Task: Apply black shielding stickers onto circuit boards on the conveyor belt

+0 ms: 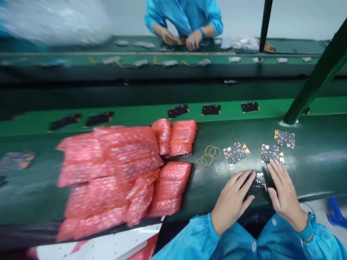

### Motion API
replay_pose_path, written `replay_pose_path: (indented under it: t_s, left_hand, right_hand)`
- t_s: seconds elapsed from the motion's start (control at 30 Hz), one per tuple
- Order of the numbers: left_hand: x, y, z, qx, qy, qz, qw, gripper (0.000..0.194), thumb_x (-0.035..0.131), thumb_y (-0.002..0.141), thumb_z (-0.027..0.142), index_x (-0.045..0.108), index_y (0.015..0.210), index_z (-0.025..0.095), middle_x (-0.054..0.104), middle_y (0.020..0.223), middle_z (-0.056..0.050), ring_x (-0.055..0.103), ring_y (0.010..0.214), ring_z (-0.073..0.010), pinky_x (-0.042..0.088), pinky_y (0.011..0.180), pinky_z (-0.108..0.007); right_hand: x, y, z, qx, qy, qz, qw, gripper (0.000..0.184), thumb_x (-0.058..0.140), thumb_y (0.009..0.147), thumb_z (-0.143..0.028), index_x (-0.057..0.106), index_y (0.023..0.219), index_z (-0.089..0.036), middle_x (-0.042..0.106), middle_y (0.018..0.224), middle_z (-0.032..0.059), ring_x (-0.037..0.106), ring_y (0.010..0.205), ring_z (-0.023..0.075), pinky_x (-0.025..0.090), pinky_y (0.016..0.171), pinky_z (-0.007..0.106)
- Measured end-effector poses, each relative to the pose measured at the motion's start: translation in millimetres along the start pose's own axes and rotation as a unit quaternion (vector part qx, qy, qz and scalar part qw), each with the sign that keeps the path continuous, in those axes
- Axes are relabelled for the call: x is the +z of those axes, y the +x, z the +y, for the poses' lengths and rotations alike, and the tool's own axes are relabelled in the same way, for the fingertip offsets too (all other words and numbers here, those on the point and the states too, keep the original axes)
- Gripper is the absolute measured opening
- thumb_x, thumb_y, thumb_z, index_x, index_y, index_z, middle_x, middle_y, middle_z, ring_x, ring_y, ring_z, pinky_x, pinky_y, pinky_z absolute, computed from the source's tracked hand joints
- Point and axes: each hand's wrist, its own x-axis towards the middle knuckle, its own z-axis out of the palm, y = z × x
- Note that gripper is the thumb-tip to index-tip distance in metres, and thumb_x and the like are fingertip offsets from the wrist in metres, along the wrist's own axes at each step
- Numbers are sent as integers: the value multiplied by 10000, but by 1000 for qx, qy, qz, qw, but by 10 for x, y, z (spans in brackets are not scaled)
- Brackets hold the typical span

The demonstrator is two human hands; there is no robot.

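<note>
Your left hand (235, 198) is loosely spread, fingertips at the circuit board (259, 181) by the table's (207, 191) near edge | your right hand (283, 193) is unclenched at its other side, contact unclear | both flank it, seemingly to steady it | three other boards (236, 153) lie farther back, rubber bands (208, 155) to their left, likely for easy reach

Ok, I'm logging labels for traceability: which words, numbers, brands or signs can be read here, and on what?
None can be read.
Patterned circuit boards: any print is too small to read.
Dark boards on the green strip: too small and blurred.
Red bubble-wrap packs: no label I can make out.
</note>
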Motion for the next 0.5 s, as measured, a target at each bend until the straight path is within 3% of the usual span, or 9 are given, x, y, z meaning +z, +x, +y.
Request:
replay_pose_path:
  t_s: [0.13,0.2,0.33,0.4,0.5]
  left_hand:
    - [-183,553,-441,-2,0,22,1000,851,708,898,230,339,1664,252,629,1469,-134,591,1335,-300,536,1143,-495]
    - [-373,994,-794,-26,42,59,997,782,697,903,235,410,1630,207,626,1447,-154,574,1335,-316,512,1162,-518]
    - [-657,1944,-1448,-64,88,79,991,558,722,938,271,588,1460,130,632,1383,-170,600,1299,-311,493,1171,-513]
    - [-703,2293,-1610,-61,95,78,991,443,698,995,355,623,1383,156,638,1370,-134,649,1227,-280,554,1082,-512]
    - [-711,2592,-1623,-48,106,69,991,395,675,1024,408,630,1344,180,646,1365,-113,680,1158,-256,606,976,-479]
  right_hand:
    - [119,40,91,57,64,84,993,622,423,1076,-266,315,1688,-285,473,1668,128,474,1530,345,498,1183,597]
    - [158,25,114,63,79,101,990,600,434,1072,-256,372,1667,-292,509,1643,118,505,1508,342,525,1166,575]
    - [244,-17,137,57,79,120,988,589,446,1060,-246,429,1642,-332,560,1605,85,567,1457,340,571,1126,549]
    - [302,-28,161,52,68,132,988,607,451,1052,-237,419,1646,-358,581,1586,72,605,1419,343,607,1082,543]
    - [407,-2,208,31,61,164,984,647,473,1023,-242,417,1639,-431,657,1506,31,701,1297,343,682,966,496]
